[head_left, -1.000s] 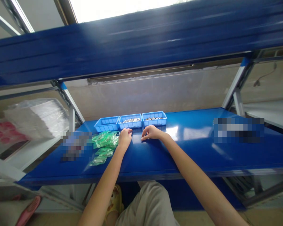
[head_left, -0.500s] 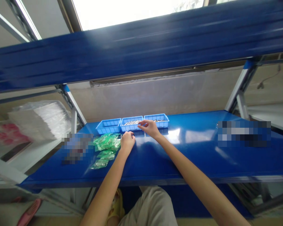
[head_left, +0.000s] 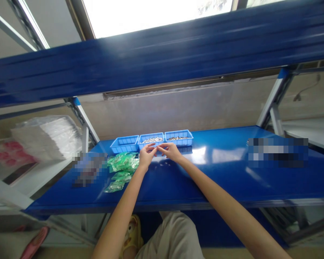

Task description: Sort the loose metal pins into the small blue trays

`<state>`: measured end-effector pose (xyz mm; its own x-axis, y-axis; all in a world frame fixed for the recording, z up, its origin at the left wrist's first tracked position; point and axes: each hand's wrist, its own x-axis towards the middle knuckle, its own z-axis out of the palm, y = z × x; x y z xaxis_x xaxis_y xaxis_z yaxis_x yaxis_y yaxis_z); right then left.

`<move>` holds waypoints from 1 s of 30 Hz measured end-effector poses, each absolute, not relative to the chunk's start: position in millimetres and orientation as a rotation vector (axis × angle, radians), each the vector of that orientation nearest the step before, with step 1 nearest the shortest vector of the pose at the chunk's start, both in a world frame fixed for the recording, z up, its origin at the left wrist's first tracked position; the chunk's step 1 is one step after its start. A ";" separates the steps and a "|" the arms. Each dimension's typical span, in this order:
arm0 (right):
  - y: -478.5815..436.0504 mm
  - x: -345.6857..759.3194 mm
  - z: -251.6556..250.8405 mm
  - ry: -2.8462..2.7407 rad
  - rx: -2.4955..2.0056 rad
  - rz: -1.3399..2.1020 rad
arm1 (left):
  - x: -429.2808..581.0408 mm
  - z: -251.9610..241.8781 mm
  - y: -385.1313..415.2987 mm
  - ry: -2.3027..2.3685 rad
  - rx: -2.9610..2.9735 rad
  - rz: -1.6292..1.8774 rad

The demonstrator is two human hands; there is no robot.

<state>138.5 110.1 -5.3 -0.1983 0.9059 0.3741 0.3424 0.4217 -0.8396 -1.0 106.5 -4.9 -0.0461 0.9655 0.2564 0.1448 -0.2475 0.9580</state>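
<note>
My left hand point(head_left: 146, 157) and my right hand point(head_left: 171, 151) meet fingertip to fingertip above the blue table, just in front of the bins. Both are closed in a pinch; whatever lies between the fingers is too small to make out. Behind them stand three light-blue plastic bins in a row. Silvery small metal pieces fill part of the middle bin point(head_left: 140, 147), and darker slim pieces lie in the right bin point(head_left: 187, 142). The left bin point(head_left: 124, 148) shows its bare inside. Green plastic bags point(head_left: 123, 162) lie left of my left hand.
A blue shelf beam point(head_left: 162, 57) crosses above the table point(head_left: 218, 180). Blurred-out items rest at the table's left and right ends. White wrapped stacks point(head_left: 54, 136) sit on a shelf to the left. Metal posts point(head_left: 275, 97) frame the table.
My left hand has risen from the table beside the green bags toward my right hand. My right hand has moved slightly down from the bins, and their fingertips now meet.
</note>
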 end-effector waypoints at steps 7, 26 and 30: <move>108.7 138.8 -4.9 -1.584 -1.024 0.776 | 0.2 1.2 99.3 1.089 1.297 1.333; 106.5 138.4 -3.7 -1.415 -1.076 0.957 | -2.5 1.1 101.0 1.205 1.254 1.371; 105.3 137.1 -11.4 -1.616 -1.057 0.853 | -3.8 1.0 101.8 1.250 1.197 1.430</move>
